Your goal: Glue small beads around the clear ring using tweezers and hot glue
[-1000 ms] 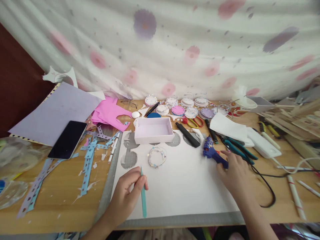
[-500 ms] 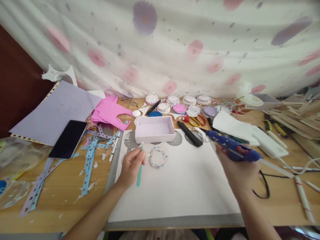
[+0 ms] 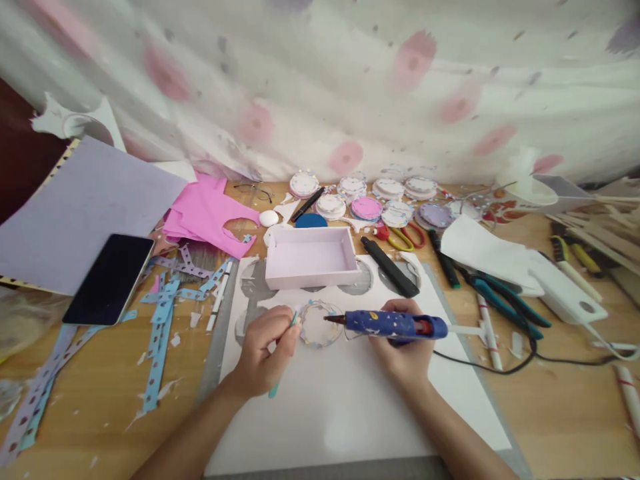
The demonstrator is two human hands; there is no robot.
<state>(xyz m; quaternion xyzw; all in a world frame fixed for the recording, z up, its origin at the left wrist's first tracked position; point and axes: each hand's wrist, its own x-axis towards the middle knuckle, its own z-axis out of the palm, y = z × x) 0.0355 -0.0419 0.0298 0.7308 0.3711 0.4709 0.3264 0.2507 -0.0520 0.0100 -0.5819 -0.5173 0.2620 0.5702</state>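
Note:
My left hand (image 3: pixel 267 347) is closed around slim teal tweezers (image 3: pixel 273 389), with the tip poking up past the thumb; anything at the tip is too small to make out. In my right hand (image 3: pixel 405 353) is a dark blue hot glue gun (image 3: pixel 395 325), held level with its nozzle pointing left. A translucent glue stick (image 3: pixel 465 330) juts from its back end. Between the two hands a ring with small pastel pieces (image 3: pixel 320 343) lies on a white sheet (image 3: pixel 325 413). The glue gun's nozzle is over the ring's right side, and my left fingers are beside its left edge.
Behind the ring stands a pale lilac open box (image 3: pixel 313 280), with a black bar-shaped tool (image 3: pixel 390 267) to its right. Several decorated discs (image 3: pixel 367 208) line the back. Pliers (image 3: pixel 510 307) and a black cord (image 3: pixel 500 370) lie right; a phone (image 3: pixel 110 279) and paper strips (image 3: pixel 163 353) left.
My right hand has brought the glue gun left and slightly down, from the right side to over the ring. My left hand has shifted slightly right, nearer the ring. The view has tilted slightly.

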